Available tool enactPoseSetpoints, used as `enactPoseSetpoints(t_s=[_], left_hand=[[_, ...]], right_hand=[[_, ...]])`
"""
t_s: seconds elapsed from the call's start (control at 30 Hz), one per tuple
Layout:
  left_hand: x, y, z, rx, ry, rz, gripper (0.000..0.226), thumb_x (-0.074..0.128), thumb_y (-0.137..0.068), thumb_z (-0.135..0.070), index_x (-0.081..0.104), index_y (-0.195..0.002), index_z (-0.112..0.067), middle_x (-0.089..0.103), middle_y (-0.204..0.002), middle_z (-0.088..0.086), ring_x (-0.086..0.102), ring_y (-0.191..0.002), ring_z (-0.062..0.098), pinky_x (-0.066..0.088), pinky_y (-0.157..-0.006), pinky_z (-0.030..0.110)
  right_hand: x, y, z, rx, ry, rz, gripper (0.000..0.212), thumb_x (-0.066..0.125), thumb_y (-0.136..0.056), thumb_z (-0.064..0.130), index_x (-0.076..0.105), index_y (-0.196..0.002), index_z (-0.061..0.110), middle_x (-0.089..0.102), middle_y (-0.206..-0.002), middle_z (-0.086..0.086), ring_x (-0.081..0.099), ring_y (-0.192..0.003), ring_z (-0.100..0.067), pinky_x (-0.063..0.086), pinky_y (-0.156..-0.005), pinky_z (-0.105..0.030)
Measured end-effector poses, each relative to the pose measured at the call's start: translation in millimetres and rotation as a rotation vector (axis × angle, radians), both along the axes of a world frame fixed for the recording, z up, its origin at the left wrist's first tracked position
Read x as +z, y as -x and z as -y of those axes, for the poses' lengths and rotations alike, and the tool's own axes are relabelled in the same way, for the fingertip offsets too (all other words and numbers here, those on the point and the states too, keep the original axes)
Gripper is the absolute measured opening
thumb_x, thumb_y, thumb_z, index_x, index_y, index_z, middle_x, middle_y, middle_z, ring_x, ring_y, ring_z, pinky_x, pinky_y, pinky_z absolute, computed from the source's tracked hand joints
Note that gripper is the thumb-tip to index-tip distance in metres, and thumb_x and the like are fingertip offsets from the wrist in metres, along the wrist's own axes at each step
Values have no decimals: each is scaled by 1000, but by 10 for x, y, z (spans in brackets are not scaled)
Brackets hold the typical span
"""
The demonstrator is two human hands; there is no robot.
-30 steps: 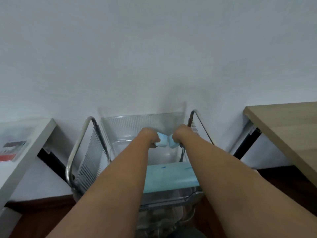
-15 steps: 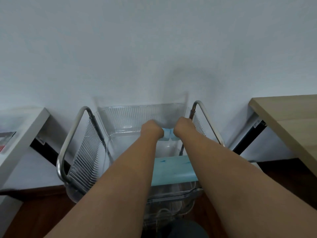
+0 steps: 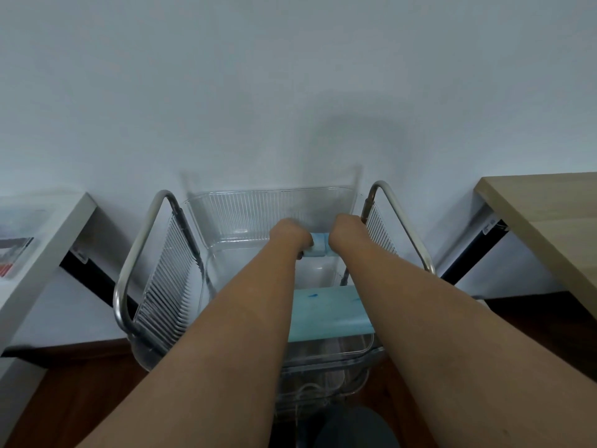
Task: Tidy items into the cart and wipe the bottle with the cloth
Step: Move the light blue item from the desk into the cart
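A cart (image 3: pixel 139 253) with chrome side rails and a clear plastic top bin stands against the white wall. Both my arms reach into the bin. My left hand (image 3: pixel 287 236) and my right hand (image 3: pixel 345 232) are closed side by side on a small light-blue object (image 3: pixel 318 245), most of it hidden by my fingers, so I cannot tell what it is. A flat teal item (image 3: pixel 326 310) lies across the near part of the bin, between my forearms. No bottle is in view.
A white table (image 3: pixel 42 253) with a clear box of items at its edge stands on the left. A light wooden table (image 3: pixel 546 227) is on the right. Lower clear cart bins (image 3: pixel 316 383) show beneath. Dark wood floor lies below.
My hands have gone lower and deeper into the cart's top bin with the light-blue object still between them. The view has shifted down and closer to the cart.
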State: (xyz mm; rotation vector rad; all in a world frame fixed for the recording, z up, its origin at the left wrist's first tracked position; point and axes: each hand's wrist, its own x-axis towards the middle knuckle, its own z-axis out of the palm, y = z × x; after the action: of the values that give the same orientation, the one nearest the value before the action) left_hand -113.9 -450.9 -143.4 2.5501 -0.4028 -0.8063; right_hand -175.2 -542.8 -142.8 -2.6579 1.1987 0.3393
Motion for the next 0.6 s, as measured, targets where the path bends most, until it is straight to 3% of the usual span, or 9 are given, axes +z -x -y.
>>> enactPoseSetpoints(t_s=[0.07,0.17,0.33,0.4,0.47,0.53,0.6], left_hand=[[5,-2,-23,-30,-17,37,33,63,-93,-21,50,-66,-8,56,-38,1,59,-67,15,52,-72,26],[1,-4,-52,-67,-27,53,29,63,-93,-18,48,-70,-10,57,-77,4,56,-88,18,50,-89,29],[81,-1,-158,-119,-37,144,32,65,-90,-15,46,-64,-12,49,-72,1,54,-73,16,47,-73,26],[207,19,-259,-155,-22,230,24,63,-88,-9,51,-67,-9,52,-73,3,57,-74,19,43,-66,24],[364,17,-379,-97,73,282,5,60,-87,-6,64,-86,-3,65,-90,8,65,-89,24,44,-66,24],[529,-5,-498,-73,130,333,20,58,-86,-5,69,-102,2,69,-108,14,67,-102,27,50,-75,26],[734,-3,-671,-44,266,325,21,62,-84,-4,73,-103,-3,72,-106,13,69,-99,26,56,-84,28]], right_hand=[[27,-12,1,37,9,-60,30,64,-85,8,61,-114,1,61,-122,-15,59,-112,-28,48,-79,-32],[72,-4,-8,85,32,-128,30,60,-89,10,59,-118,1,60,-125,-13,58,-114,-27,48,-84,-31],[182,42,-49,99,30,-177,31,59,-89,10,57,-119,0,58,-127,-14,57,-115,-28,49,-86,-33],[239,77,-85,111,58,-139,29,55,-90,10,58,-118,1,59,-125,-14,57,-115,-28,49,-86,-34],[339,122,-136,134,119,-55,26,52,-90,7,59,-115,1,61,-122,-15,59,-112,-30,49,-82,-34],[481,156,-162,154,123,30,26,51,-89,7,61,-112,2,63,-119,-14,61,-108,-30,49,-79,-33],[667,183,-201,141,37,167,27,52,-88,9,66,-111,5,66,-113,-8,64,-102,-27,53,-80,-31]])
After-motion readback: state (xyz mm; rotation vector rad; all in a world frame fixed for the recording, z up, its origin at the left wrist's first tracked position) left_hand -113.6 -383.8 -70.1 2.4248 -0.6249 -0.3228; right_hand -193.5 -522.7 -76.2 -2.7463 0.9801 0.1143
